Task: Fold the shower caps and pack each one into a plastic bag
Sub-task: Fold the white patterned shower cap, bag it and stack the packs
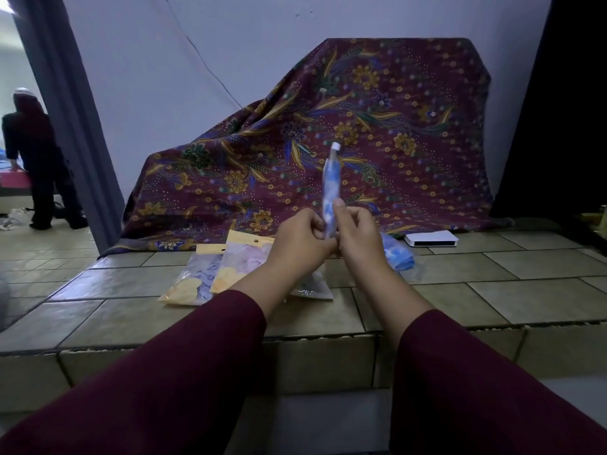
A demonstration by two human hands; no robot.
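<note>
A folded blue-and-white shower cap (329, 188) is held upright above the tiled counter (492, 290), its long axis vertical. Its lower end is pinched by the right hand (358, 234) and the left hand (303, 239), fingers curled, equally near.

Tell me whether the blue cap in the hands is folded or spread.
Folded: the blue cap stands as a narrow upright strip, pinched at its base by both hands.

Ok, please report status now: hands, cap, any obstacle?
Left hand and right hand grip upright blue-white bagged shower cap. Packed yellow-topped bags below. No obstacle visible.
</note>
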